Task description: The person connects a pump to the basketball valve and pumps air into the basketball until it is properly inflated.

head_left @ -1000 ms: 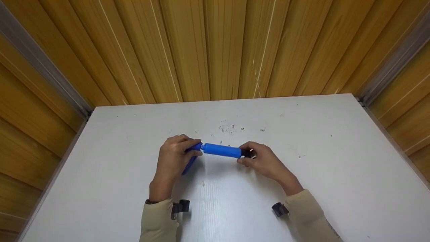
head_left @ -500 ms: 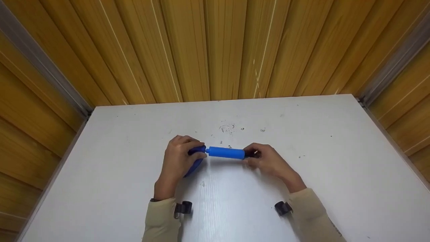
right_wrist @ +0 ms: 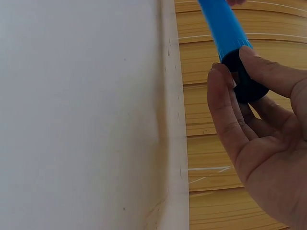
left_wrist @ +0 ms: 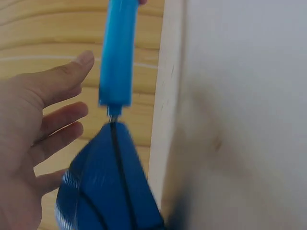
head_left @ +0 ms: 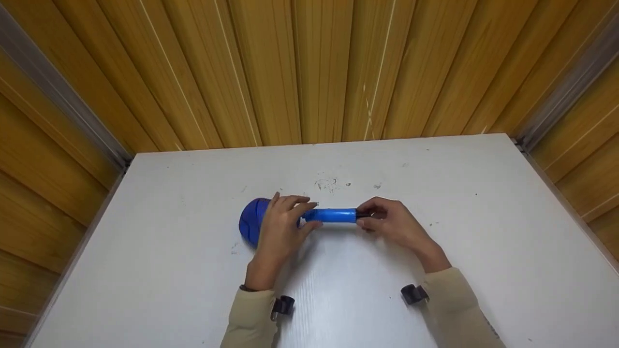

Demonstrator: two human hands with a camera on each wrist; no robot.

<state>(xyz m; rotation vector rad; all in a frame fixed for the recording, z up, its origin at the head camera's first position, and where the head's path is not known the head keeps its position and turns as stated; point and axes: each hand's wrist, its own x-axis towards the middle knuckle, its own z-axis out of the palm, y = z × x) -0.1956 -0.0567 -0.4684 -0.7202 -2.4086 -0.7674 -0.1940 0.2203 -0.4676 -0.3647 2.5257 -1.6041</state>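
A bright blue hand pump (head_left: 338, 215) lies sideways between the hands, above the white table. Its narrow nozzle meets the tapered end of a limp, dark blue ball (head_left: 252, 222) with black seam lines, also seen in the left wrist view as a folded ball (left_wrist: 108, 182). The left hand (head_left: 283, 227) is around the nozzle end, thumb and fingers spread to either side; in the left wrist view its fingers (left_wrist: 62, 117) stand apart from the barrel. With thumb and fingertips, the right hand (head_left: 394, 222) pinches the pump's black handle (right_wrist: 244, 81) at the other end.
The white table (head_left: 145, 270) carries small dark marks near its far side. Behind it rises a yellow wood-patterned wall (head_left: 319, 72), with similar panels at both sides. Black wrist cameras (head_left: 284, 305) jut from the sleeves.
The left hand has let go of the ball's end and shifted right to the pump's barrel, so more of the ball shows. The right hand and the pump have moved slightly right.
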